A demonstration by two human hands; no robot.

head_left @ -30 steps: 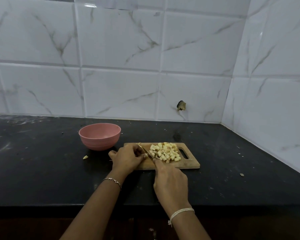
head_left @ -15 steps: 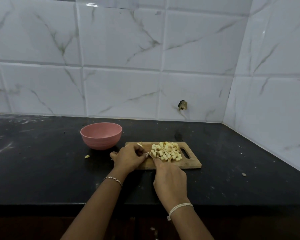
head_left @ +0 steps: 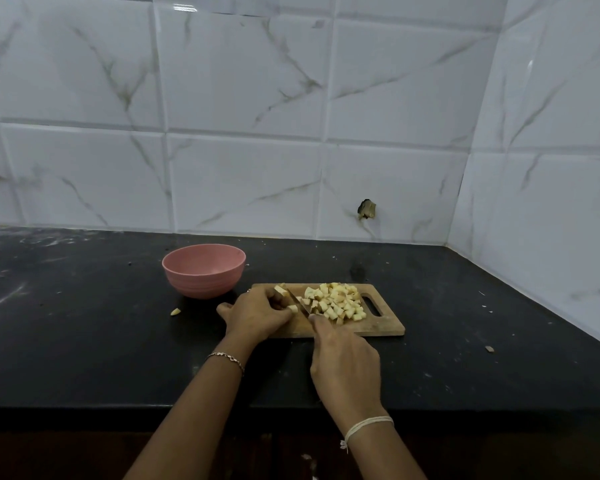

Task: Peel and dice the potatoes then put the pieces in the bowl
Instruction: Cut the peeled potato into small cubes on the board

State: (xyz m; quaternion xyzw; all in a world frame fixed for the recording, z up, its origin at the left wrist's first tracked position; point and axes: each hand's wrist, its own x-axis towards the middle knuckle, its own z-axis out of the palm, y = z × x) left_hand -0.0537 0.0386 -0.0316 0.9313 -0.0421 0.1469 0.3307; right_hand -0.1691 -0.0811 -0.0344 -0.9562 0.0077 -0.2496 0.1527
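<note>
Midway through the dicing, a person works at a wooden board [head_left: 378, 325] on a dark table [head_left: 84, 341]. The left hand [head_left: 257, 311] curls its fingers round an uncut potato chunk [head_left: 280, 292] at the board's left end and pins it down. The right hand [head_left: 343, 362] grips the knife [head_left: 298, 303], handle hidden in the palm, forefinger stretched toward the blade, which slants down between chunk and heap. The dice [head_left: 336, 301] lie piled mid-board, toward the handle slot. A pink bowl [head_left: 203, 270] stands just beyond the board's left corner and shows no pieces above its rim. One stray piece [head_left: 175, 311] lies on the table near it.

Done well, this cut likely calls for the left fingertips to be tucked back, since they sit very close to the edge. The chunk would be steadiest flat side down. Straight, even strokes should match the cubes already made. Sweeping the heap into the bowl can probably wait until the chunk is finished, and the stray piece wants collecting.

No brand, label or writing can be read anywhere.
</note>
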